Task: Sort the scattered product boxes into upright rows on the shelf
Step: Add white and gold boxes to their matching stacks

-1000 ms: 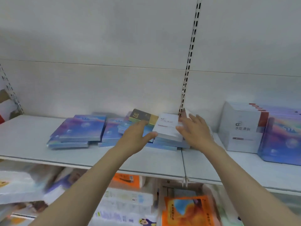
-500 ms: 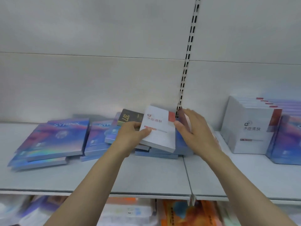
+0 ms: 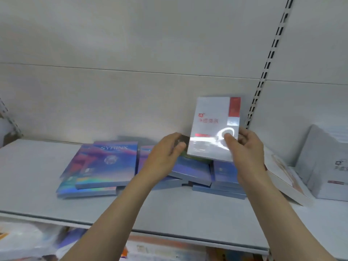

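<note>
My right hand (image 3: 246,147) grips a white box with a red corner (image 3: 212,127), held upright above the pile, thumb on its front. My left hand (image 3: 165,157) rests on the pile beside it, its fingers curled on a small dark box (image 3: 183,141). Under both hands lie several flat blue boxes (image 3: 195,172). A second stack of blue iridescent boxes (image 3: 105,166) lies flat to the left. All sit on the white shelf (image 3: 33,176).
At the right stand white boxes (image 3: 323,166) in an upright row, with one flat box (image 3: 286,179) leaning against them. A slotted upright (image 3: 263,78) runs up the back panel. Packaged goods fill the lower shelf (image 3: 28,243).
My right hand lifted the white box off the pile and turned it upright. My left hand let go of it and dropped onto the dark box. The view shifted left.
</note>
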